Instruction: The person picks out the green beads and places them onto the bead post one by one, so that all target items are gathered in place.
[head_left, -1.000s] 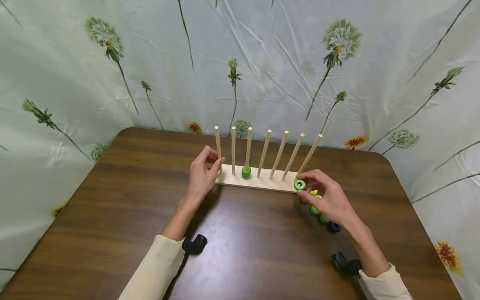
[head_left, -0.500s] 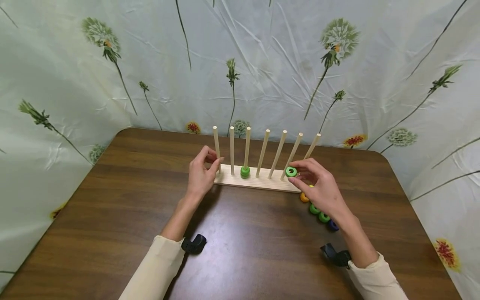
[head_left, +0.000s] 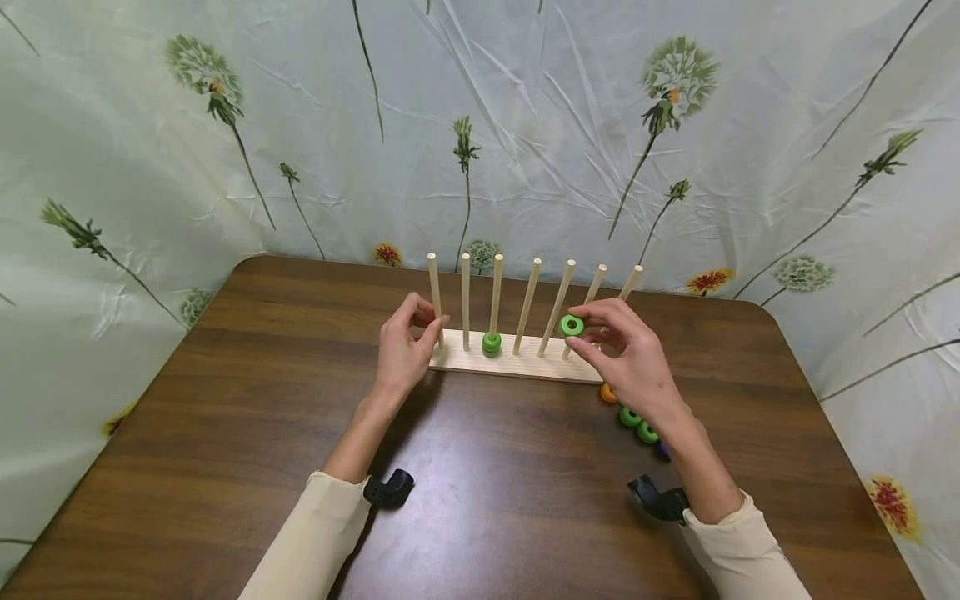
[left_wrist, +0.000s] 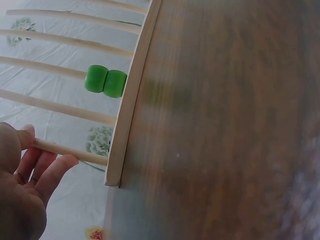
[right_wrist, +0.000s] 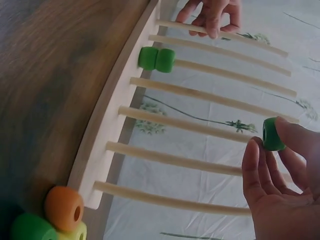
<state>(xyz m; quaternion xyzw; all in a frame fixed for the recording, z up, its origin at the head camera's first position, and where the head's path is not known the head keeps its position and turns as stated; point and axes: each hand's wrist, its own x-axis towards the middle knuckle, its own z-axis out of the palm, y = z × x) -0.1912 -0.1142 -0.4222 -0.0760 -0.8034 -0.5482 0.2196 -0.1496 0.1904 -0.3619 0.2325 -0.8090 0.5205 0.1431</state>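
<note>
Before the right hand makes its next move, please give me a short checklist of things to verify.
Right hand pinches a green bead: ok.
Left hand holds the leftmost stick: ok.
Wooden rack upright on the table: ok.
Pinched bead on a stick: not ok, held off the sticks.
Two beads on third stick from left: ok.
Total of loose beads: cannot tell, some partly hidden.
</note>
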